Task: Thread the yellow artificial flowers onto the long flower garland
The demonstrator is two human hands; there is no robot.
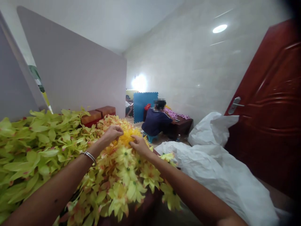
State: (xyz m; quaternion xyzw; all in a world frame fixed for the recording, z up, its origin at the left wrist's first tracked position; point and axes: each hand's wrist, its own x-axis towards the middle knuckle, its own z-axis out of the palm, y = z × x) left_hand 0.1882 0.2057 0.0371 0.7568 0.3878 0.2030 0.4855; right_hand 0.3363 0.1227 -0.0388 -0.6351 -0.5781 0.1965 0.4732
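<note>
Both hands are over a heap of bright yellow artificial flower pieces (130,135) in the middle of the head view. My left hand (114,133), with a silver bangle at the wrist, is closed in a pinch at the heap's left side; whatever its fingertips hold is too small to make out. At the heap's right edge is my right hand (139,146), its thumb and forefinger slightly apart, touching or just over the yellow pieces. Yellow-green artificial flowers (128,168) with pointed petals lie in front, below the hands. Pink-tinged yellow petals (101,160) surround them on the left.
A large pile of green petals (37,147) covers the left side. White sacks (211,172) lie at right, near a red-brown door (270,94). Further back, a person (156,121) sits on a blue stool by a table with pink flowers (175,114). Reddish-brown boxes (98,113) stand beyond the petals.
</note>
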